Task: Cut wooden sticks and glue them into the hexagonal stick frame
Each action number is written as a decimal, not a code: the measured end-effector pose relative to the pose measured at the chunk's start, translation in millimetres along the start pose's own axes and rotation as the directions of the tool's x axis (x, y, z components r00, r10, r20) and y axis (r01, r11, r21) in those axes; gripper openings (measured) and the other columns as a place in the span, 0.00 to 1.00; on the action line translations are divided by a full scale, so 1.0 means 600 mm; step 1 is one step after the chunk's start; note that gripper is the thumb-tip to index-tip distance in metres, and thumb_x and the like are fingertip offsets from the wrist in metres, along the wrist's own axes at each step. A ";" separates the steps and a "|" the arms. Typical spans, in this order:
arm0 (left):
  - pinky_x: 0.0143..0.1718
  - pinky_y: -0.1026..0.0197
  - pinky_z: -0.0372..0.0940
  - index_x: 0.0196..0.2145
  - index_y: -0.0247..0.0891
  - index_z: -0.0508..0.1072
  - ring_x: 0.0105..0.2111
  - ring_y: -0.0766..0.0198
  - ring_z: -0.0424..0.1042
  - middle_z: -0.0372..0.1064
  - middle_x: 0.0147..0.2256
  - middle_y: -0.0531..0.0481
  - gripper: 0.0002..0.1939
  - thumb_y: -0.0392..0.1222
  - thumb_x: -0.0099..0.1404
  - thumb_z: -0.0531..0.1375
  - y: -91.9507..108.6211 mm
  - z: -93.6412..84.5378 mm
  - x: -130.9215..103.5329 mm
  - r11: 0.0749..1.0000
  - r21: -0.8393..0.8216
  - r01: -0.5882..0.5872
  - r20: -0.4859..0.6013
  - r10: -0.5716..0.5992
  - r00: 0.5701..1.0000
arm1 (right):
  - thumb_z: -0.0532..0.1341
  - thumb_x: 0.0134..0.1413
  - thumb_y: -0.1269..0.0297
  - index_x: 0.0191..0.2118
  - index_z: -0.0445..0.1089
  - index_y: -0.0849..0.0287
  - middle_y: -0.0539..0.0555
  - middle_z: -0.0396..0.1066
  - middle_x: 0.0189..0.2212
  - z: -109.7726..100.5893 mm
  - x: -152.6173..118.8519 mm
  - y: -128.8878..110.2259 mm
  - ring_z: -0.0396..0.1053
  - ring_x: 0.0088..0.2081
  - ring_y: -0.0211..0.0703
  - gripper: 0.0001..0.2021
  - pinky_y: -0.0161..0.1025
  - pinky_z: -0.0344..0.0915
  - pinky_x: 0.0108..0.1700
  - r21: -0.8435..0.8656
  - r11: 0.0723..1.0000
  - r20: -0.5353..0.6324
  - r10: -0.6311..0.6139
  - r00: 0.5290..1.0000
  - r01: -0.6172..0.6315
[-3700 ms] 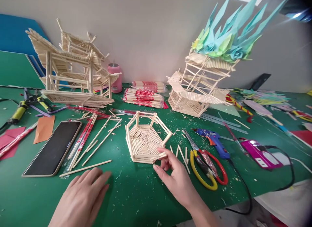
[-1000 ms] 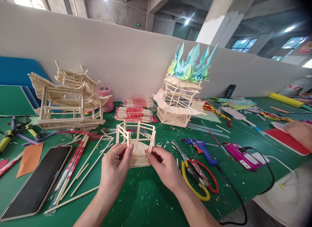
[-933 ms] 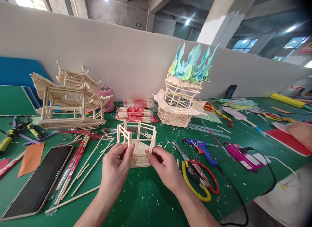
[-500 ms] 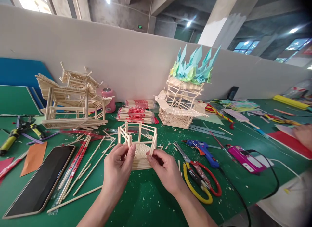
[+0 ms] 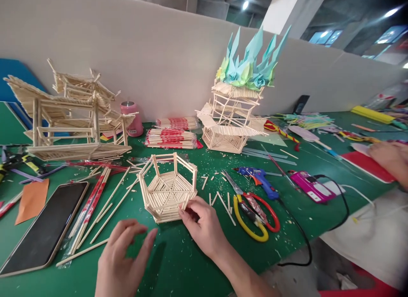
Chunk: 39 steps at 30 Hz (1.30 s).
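A many-sided frame of wooden sticks (image 5: 172, 188) stands on the green table, with a floor of sticks laid in rings, upright posts and top rails. My right hand (image 5: 205, 229) pinches a short upright stick at its near right corner. My left hand (image 5: 123, 256) is off the frame, at its lower left, thumb and fingers apart with nothing between them. Loose sticks (image 5: 111, 216) lie beyond the left hand. Right of the frame are short cut sticks (image 5: 225, 207) and scissors (image 5: 251, 212) with red and yellow handles.
A blue glue gun (image 5: 259, 180) and a pink power strip (image 5: 314, 186) with cables lie rightward. Stick models (image 5: 79, 127) and a paper-topped tower (image 5: 229, 131) stand behind, near stick packs (image 5: 172, 137). A phone (image 5: 44, 224) lies left; another person's hand (image 5: 390, 158) is far right.
My left hand has let go of the frame and drawn back toward the lower left. My right hand stays at the frame's near right corner. The view has tilted down.
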<state>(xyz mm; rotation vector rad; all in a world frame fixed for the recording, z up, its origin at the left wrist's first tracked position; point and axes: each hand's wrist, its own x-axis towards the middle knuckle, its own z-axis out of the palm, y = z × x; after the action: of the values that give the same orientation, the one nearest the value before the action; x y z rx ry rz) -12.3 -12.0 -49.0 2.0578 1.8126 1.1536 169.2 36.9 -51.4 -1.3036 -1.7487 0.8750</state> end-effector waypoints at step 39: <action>0.29 0.54 0.44 0.20 0.38 0.66 0.28 0.56 0.61 0.64 0.20 0.51 0.15 0.33 0.64 0.51 0.067 0.018 0.092 0.845 0.266 -0.465 0.322 0.377 0.869 | 0.55 0.59 0.63 0.36 0.69 0.60 0.54 0.71 0.30 -0.018 -0.009 -0.006 0.65 0.33 0.45 0.09 0.41 0.62 0.35 -0.167 0.977 0.025 -0.132 0.991 0.135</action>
<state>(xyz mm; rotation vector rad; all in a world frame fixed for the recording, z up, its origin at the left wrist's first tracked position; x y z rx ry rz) 23.5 31.6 -9.3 2.7631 1.5526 0.6260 178.2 31.6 -44.5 -1.2716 -1.9311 0.6737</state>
